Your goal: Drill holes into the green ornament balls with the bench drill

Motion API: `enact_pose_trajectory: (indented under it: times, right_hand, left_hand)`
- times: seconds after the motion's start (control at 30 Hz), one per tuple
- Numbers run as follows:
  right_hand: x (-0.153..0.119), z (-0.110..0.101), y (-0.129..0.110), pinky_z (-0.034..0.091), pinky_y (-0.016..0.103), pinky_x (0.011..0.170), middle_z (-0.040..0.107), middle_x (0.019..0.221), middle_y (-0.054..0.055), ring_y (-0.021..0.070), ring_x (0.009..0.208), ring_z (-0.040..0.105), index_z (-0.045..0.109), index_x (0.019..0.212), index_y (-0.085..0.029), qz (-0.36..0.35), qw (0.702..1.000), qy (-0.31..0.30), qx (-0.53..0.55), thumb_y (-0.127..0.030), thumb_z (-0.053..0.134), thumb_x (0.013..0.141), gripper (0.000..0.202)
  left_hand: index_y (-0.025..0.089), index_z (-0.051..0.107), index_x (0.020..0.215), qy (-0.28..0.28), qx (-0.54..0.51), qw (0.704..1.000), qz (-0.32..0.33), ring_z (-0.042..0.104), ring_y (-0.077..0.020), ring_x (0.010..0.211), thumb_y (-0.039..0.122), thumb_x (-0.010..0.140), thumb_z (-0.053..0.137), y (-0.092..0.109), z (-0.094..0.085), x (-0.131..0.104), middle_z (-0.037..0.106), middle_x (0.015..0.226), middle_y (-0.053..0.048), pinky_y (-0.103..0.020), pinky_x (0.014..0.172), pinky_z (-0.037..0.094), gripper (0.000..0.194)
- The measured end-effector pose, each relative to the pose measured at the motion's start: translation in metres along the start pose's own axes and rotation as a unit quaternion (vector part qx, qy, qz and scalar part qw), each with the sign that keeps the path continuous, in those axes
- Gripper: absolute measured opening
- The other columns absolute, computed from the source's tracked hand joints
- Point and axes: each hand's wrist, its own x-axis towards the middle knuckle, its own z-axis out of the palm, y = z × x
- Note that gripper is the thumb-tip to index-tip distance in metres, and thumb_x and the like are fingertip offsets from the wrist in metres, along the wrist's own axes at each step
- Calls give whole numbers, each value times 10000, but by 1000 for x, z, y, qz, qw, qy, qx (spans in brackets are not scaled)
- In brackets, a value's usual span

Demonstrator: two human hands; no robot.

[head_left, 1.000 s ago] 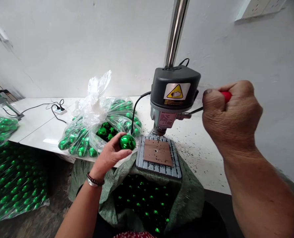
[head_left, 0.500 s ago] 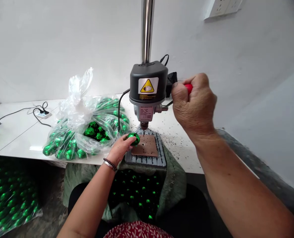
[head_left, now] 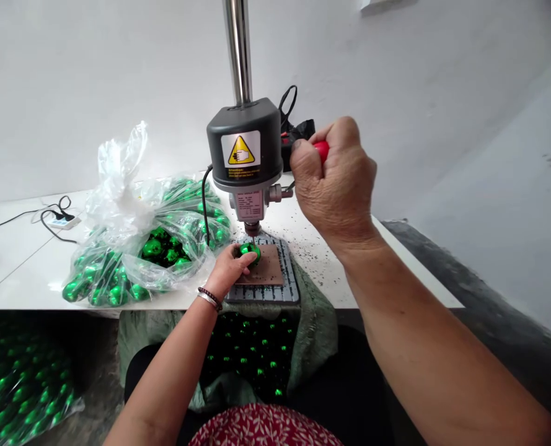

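Note:
My left hand (head_left: 232,266) grips a shiny green ball (head_left: 249,253), thumb across its near side. The ball sits over the brown board (head_left: 270,269) on the slotted base (head_left: 290,291) of a bench drill press (head_left: 245,145). Right above the ball is the drill's chuck (head_left: 251,228), its thin bit reaching the ball's top; whether it has gone in I cannot tell. My right hand (head_left: 338,179) is closed round the red-ended lever handle (head_left: 322,150) at the drill's right side.
Left of the drill lies an open clear plastic bag (head_left: 117,210) of green balls. Below the table edge, a green woven sack (head_left: 319,334) holds more balls. Another bag of balls (head_left: 19,384) is at lower left. Dark shavings dot the table; a power strip (head_left: 66,222) lies at left.
My left hand has brought the green ball rightward over the board, under the bit. The right hand still holds the lever. The whole view has shifted a little.

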Motion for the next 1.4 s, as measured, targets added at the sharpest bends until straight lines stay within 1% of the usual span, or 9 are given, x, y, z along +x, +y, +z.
enact_pose_trajectory:
  times: [0.23,0.37,0.47,0.6,0.77,0.93,1.1,1.27,1.4]
  right_hand:
    - [0,7,10,429,248,732,550,803,6,102,782,561,415,901,-198,-51,994,23,94,-412,400,916,215]
    - [-1,7,10,439,258,738,530,771,-6,101,753,556,419,893,-194,-44,994,23,97,-404,431,907,211]
    - [-2,5,7,438,270,742,516,761,-8,100,734,547,433,904,-184,-26,996,19,78,-411,435,905,227]
    - [-3,4,7,436,262,756,525,774,-3,97,763,547,437,913,-181,-27,997,16,76,-392,449,905,212]
    - [-6,4,11,419,237,675,541,762,-1,80,698,516,455,873,-184,-55,995,44,72,-397,463,892,213]
    - [-16,4,13,398,223,604,539,747,-7,67,624,489,458,852,-194,-79,992,68,69,-418,426,898,230]
    - [-32,1,14,398,236,590,506,667,-9,75,581,461,466,804,-196,-74,993,76,55,-383,428,873,204]
    - [-37,-2,15,377,236,580,497,623,-12,75,555,422,463,754,-197,-75,994,78,30,-325,454,826,147]
    - [-40,-1,17,354,237,562,491,612,-17,75,539,403,460,746,-199,-90,991,101,22,-326,448,817,146]
  left_hand:
    - [147,564,1060,-24,-4,1000,17,579,-57,507,286,757,671,4,0,-1,632,846,-9,-153,431,356,350]
    - [160,556,1078,-11,22,999,23,557,-47,489,289,749,676,0,2,4,630,905,-15,-164,447,379,373]
    - [163,559,1098,4,80,995,54,583,-76,578,301,732,686,-3,2,4,641,977,-36,-206,548,450,411]
    - [159,548,1209,16,215,969,119,605,-161,771,313,675,738,-2,1,-5,664,1020,-65,-292,739,482,587]
    - [163,517,1329,8,267,956,120,621,-207,836,346,724,701,-3,2,-11,683,950,-64,-332,807,479,658]
    - [202,565,1292,29,238,963,122,630,-212,857,362,708,713,-11,6,-9,688,932,-45,-325,807,484,623]
    - [204,567,1294,36,221,968,110,630,-209,839,361,693,727,-12,7,-9,690,898,-35,-305,765,481,641]
    - [240,626,1189,33,223,968,110,621,-185,769,348,688,726,-10,8,-9,686,850,2,-275,687,447,522]
    - [242,636,1153,25,218,968,118,610,-170,749,351,690,724,-11,7,-9,684,832,16,-252,640,420,484]
